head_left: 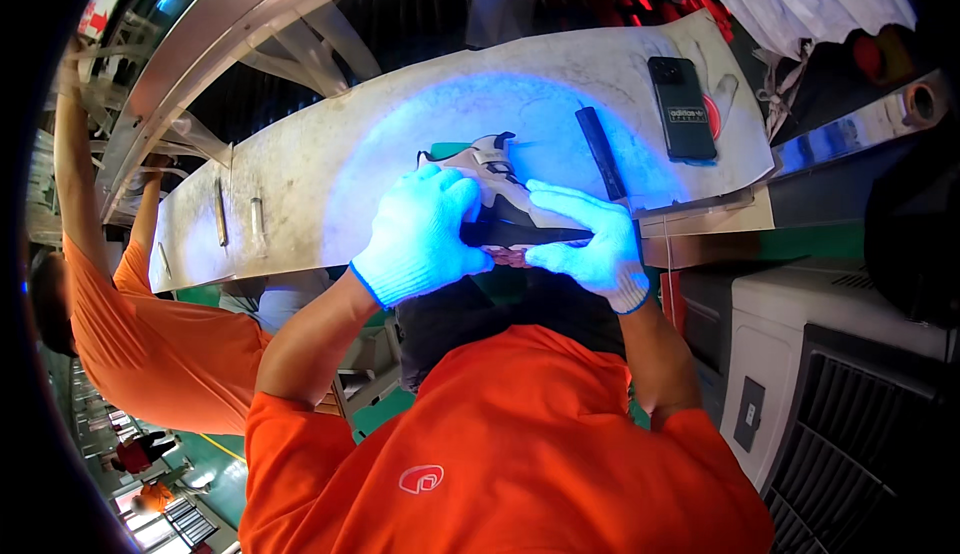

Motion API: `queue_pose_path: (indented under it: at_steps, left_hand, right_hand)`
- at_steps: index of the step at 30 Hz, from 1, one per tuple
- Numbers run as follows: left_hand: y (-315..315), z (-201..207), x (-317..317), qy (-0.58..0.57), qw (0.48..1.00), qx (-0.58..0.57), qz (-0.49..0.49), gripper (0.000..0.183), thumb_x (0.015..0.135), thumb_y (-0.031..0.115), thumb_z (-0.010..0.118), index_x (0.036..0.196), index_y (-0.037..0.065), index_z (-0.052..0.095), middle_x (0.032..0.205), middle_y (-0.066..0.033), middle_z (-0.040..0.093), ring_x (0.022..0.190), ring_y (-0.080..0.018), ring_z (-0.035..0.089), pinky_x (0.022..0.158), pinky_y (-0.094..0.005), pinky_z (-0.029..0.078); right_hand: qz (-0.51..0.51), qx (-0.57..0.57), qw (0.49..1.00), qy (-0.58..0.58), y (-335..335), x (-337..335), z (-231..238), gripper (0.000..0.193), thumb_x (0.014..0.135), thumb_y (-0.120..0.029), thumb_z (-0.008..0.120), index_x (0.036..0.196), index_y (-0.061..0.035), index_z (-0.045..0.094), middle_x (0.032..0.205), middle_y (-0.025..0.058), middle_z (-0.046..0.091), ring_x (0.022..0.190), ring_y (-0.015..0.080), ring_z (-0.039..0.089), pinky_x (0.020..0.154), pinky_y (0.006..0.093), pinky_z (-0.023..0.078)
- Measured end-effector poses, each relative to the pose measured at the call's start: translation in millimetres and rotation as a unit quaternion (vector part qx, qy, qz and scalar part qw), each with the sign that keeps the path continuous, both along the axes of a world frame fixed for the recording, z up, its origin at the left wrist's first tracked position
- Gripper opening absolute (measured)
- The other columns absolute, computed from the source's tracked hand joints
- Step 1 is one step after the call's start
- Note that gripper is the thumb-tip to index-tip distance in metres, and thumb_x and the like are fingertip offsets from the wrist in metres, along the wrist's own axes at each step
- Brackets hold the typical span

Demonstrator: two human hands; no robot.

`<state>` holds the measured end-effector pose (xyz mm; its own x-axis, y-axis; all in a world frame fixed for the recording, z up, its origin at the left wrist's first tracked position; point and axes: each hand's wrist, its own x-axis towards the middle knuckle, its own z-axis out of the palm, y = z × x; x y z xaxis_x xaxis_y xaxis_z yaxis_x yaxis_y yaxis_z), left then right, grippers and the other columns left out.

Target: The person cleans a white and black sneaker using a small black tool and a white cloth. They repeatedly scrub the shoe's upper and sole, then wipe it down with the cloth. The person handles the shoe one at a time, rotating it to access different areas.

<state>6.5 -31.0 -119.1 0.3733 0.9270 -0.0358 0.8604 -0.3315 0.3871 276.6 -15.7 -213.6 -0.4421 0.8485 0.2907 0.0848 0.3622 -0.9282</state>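
Observation:
A white, grey and black shoe (500, 194) is held on its side at the near edge of the worktable, under blue-tinted light. My left hand (420, 229), in a white knitted glove, is closed round one end, its fingers over the upper and its thumb low by the sole. From the other end, my right hand (592, 246), gloved too, grips the shoe between fairly straight fingers and thumb. A strip of pinkish patterned sole (510, 255) shows between the thumbs. The gloves cover the rest of it.
A dark bar-shaped tool (600, 154) lies right of the shoe, with a dark phone (684, 109) beyond it. A green piece (448, 149) shows behind the shoe. At left, a co-worker in orange (165, 344) reaches towards the metal frame. A grey machine (800, 354) stands at right.

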Motion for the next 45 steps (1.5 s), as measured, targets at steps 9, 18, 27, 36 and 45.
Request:
queue_pose_path:
  at_steps: [9, 18, 27, 36, 45]
  left_hand:
    - [6, 3, 3, 0.017, 0.999, -0.029, 0.03, 0.05, 0.062, 0.037, 0.1, 0.086, 0.011, 0.066, 0.094, -0.0091, 0.071, 0.091, -0.0349, 0.07, 0.075, -0.0475, 0.057]
    - [8, 0, 4, -0.024, 0.997, -0.053, 0.046, 0.045, 0.068, 0.043, 0.097, 0.089, 0.012, 0.071, 0.093, -0.0109, 0.073, 0.088, -0.0385, 0.071, 0.073, -0.0501, 0.059]
    - [9, 2, 6, -0.02, 0.997, -0.044, 0.062, 0.046, 0.07, 0.04, 0.096, 0.096, 0.012, 0.071, 0.096, -0.0112, 0.071, 0.094, -0.0383, 0.072, 0.077, -0.0501, 0.06]
    - [14, 1, 7, -0.137, 0.989, 0.013, 0.058, 0.061, 0.055, 0.026, 0.103, 0.098, 0.009, 0.064, 0.103, -0.0136, 0.068, 0.089, -0.0404, 0.07, 0.072, -0.0482, 0.057]
    - [13, -66, -108, -0.546, 0.81, -0.083, 0.195, 0.046, 0.093, 0.002, 0.082, 0.136, 0.0, 0.068, 0.136, -0.0107, 0.073, 0.125, -0.023, 0.071, 0.108, -0.0409, 0.057]
  right_hand:
    - [-0.014, 0.057, 0.992, -0.112, 5, -9, 32, 0.08, 0.075, -0.041, 0.105, 0.137, 0.002, 0.079, 0.139, 0.0251, 0.078, 0.117, 0.0338, 0.082, 0.102, 0.0413, 0.065]
    - [-0.032, 0.132, 0.981, -0.138, 13, -14, 33, 0.08, 0.077, -0.048, 0.103, 0.133, 0.0041, 0.078, 0.133, 0.0255, 0.08, 0.114, 0.0399, 0.082, 0.097, 0.0428, 0.066]
    - [0.029, -0.046, 0.974, -0.221, 29, -19, 68, 0.085, 0.083, -0.044, 0.098, 0.146, 0.0058, 0.07, 0.128, 0.0277, 0.08, 0.119, 0.0432, 0.079, 0.102, 0.0434, 0.062]
    - [0.026, -0.148, 0.948, -0.282, 40, -40, 73, 0.061, 0.09, -0.049, 0.085, 0.13, -0.0031, 0.078, 0.109, 0.0244, 0.08, 0.102, 0.0469, 0.077, 0.089, 0.0508, 0.063]
    - [-0.258, 0.006, 0.965, -0.051, -9, -43, 37, 0.046, 0.1, -0.022, 0.085, 0.136, 0.0055, 0.077, 0.117, 0.0208, 0.085, 0.109, 0.0368, 0.083, 0.094, 0.0422, 0.063]
